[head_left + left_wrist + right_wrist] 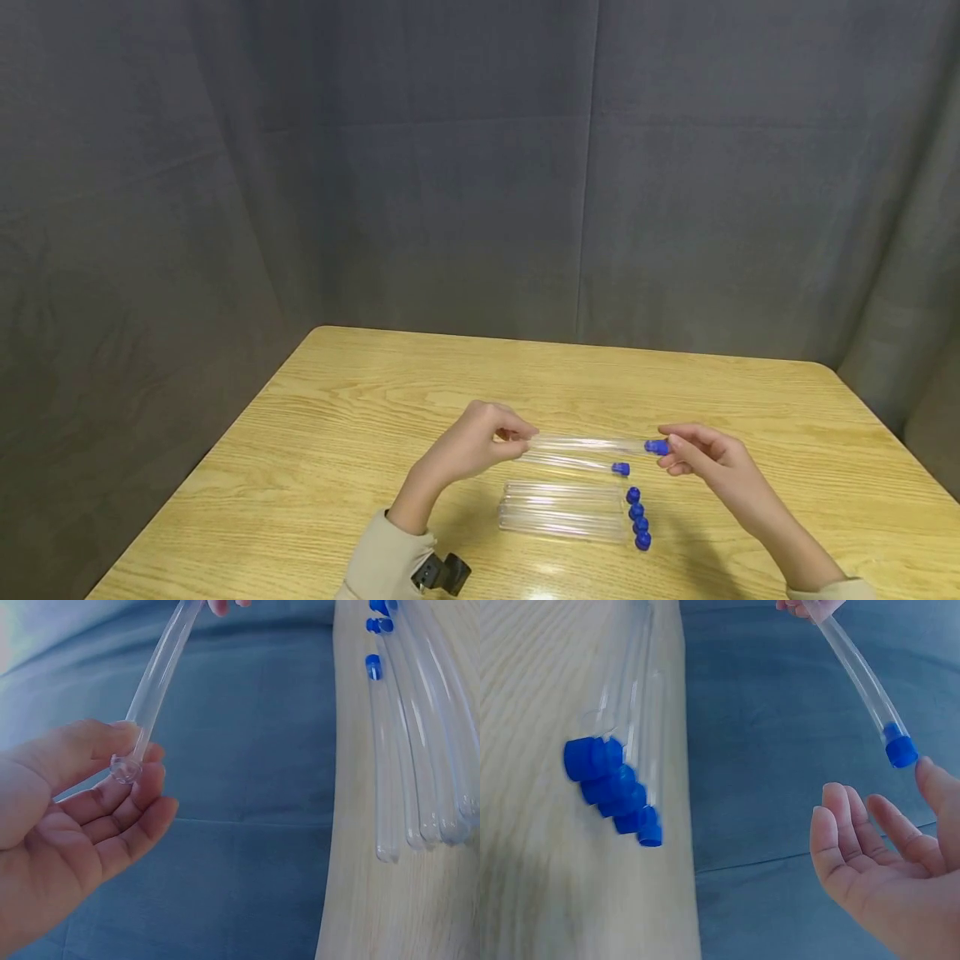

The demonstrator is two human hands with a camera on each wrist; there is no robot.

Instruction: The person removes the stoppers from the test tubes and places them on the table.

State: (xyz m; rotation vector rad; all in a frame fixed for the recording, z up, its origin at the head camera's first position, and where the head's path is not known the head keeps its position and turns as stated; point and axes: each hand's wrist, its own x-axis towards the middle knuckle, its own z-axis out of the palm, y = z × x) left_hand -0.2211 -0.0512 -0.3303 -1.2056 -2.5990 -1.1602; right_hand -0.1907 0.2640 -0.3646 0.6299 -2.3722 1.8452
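Near the table's (315, 433) front edge lay a row of capped tubes (562, 512), with one more tube (573, 463) just beyond them. Above these, the left hand (480, 442) pinched the rounded end of a clear tube (592, 444). The right hand (701, 458), fingers loosely spread, held nothing, its fingertips at the tube's blue cap (656, 447).

Even soft light; glare on table (547, 575); wrist views blurry nr edges.
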